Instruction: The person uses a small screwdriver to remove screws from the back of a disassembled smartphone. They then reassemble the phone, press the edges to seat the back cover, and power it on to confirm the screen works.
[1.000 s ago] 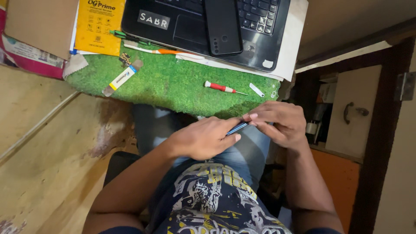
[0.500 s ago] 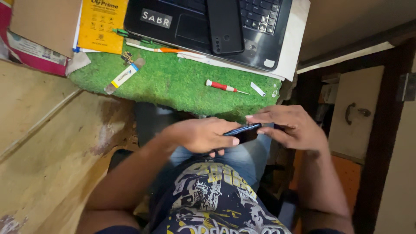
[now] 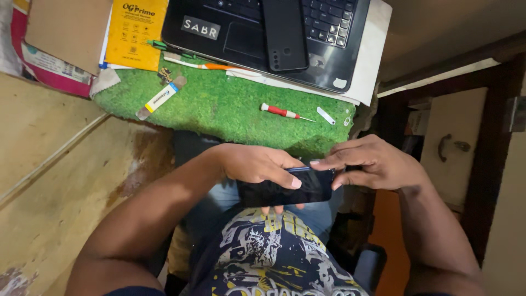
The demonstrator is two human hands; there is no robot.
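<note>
A dark smartphone (image 3: 285,189), held edge-on a second ago, is now turned screen-up over the lap, gripped by the left hand (image 3: 257,164) and pinched at its end by the right hand (image 3: 375,163). Beyond the smartphone, a red screwdriver (image 3: 280,112) lies on the green mat (image 3: 219,107); farther left, a yellow packet (image 3: 136,33) and a white-labelled tube (image 3: 160,97).

A worn wooden surface (image 3: 49,181) with pale stains is seen at nine o'clock. A dark wooden door frame (image 3: 482,159) is set at three o'clock, a cream cabinet door (image 3: 452,145) with a metal handle (image 3: 450,146) beside it. Dim, warm light is cast throughout.
</note>
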